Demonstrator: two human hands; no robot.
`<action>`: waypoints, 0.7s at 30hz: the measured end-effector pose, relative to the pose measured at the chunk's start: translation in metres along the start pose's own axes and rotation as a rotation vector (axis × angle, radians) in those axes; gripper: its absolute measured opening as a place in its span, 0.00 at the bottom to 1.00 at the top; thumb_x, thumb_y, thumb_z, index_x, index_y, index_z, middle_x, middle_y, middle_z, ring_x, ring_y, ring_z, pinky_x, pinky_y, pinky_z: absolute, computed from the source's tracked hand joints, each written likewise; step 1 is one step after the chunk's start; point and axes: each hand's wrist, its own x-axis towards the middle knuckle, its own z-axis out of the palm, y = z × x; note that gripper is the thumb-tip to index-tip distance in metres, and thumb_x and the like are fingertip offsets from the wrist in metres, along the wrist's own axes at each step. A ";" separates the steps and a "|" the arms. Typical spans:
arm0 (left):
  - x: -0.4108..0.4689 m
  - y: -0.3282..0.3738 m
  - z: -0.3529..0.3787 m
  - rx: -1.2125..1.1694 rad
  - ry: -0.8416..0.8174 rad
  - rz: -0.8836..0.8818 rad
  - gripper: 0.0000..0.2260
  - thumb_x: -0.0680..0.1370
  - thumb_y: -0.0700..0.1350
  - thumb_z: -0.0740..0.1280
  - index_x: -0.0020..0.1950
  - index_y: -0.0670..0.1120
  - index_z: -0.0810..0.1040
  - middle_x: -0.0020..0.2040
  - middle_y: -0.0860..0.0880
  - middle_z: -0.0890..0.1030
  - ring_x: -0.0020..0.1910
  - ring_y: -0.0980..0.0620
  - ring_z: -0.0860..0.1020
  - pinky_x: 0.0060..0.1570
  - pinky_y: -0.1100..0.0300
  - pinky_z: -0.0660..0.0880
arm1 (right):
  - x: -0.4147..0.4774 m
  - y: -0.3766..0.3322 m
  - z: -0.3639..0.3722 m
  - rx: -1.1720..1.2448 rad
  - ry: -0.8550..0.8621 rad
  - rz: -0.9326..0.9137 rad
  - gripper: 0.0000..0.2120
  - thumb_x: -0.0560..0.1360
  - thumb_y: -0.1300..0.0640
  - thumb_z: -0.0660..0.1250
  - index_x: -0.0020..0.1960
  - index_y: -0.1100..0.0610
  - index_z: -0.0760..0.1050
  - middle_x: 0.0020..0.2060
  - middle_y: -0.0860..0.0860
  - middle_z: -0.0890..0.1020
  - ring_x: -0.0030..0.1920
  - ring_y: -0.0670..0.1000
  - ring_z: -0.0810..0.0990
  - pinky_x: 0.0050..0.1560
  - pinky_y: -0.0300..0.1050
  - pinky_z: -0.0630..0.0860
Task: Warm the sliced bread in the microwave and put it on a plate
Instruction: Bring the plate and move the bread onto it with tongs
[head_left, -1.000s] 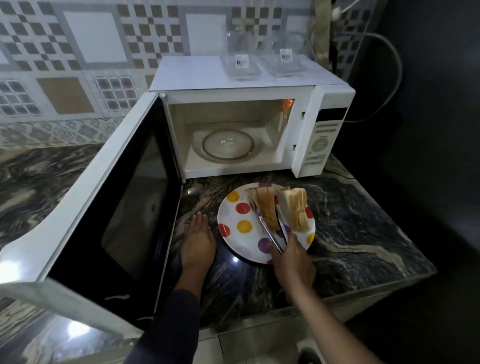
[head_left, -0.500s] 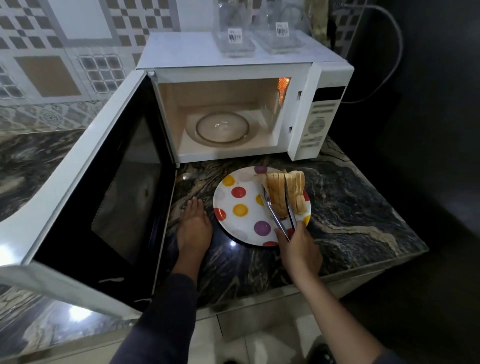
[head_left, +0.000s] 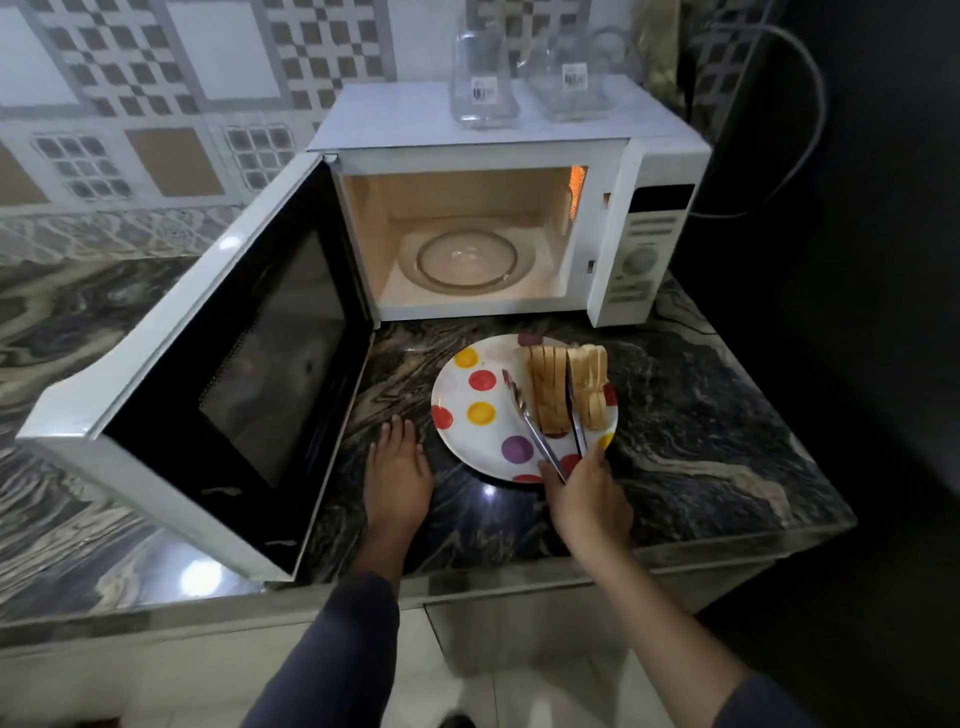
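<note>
A white plate with coloured dots (head_left: 478, 431) sits on the dark marble counter in front of the white microwave (head_left: 649, 249). Several slices of bread (head_left: 566, 389) stand on edge on the plate's right half. My right hand (head_left: 587, 499) holds metal tongs (head_left: 540, 421), whose two arms straddle the left group of slices. My left hand (head_left: 397, 473) lies flat on the counter just left of the plate, fingers apart, holding nothing. The microwave's door (head_left: 234, 364) is swung wide open to the left; the lit cavity holds only the glass turntable (head_left: 467, 260).
Two clear glass jars (head_left: 483, 78) stand on top of the microwave. A grey cable (head_left: 810, 104) loops down the dark wall at right. The counter edge (head_left: 727, 561) runs close in front of me; patterned tiles cover the back wall.
The view has shifted, the scene sitting lower and to the right now. The tongs' arms have come in around the left slices. My left hand has stayed flat on the counter.
</note>
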 end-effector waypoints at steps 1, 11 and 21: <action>-0.008 0.003 -0.001 0.002 0.002 -0.011 0.20 0.80 0.42 0.54 0.72 0.40 0.62 0.74 0.42 0.62 0.75 0.46 0.58 0.73 0.52 0.54 | -0.003 0.004 -0.002 0.002 -0.010 -0.019 0.28 0.75 0.40 0.59 0.66 0.59 0.61 0.63 0.58 0.74 0.58 0.62 0.76 0.48 0.51 0.72; -0.077 0.035 -0.021 -0.419 0.058 -0.313 0.16 0.80 0.42 0.59 0.66 0.37 0.72 0.68 0.39 0.72 0.69 0.43 0.68 0.64 0.56 0.65 | -0.050 0.073 -0.017 0.031 -0.021 -0.193 0.25 0.74 0.40 0.61 0.61 0.58 0.64 0.56 0.55 0.76 0.49 0.59 0.80 0.37 0.46 0.70; -0.128 0.133 -0.079 -1.495 -0.391 -0.156 0.17 0.74 0.55 0.64 0.55 0.45 0.78 0.48 0.48 0.83 0.50 0.50 0.80 0.55 0.54 0.77 | -0.058 0.082 -0.072 0.665 -0.459 -0.540 0.03 0.75 0.49 0.65 0.49 0.44 0.74 0.41 0.46 0.81 0.42 0.45 0.80 0.44 0.42 0.75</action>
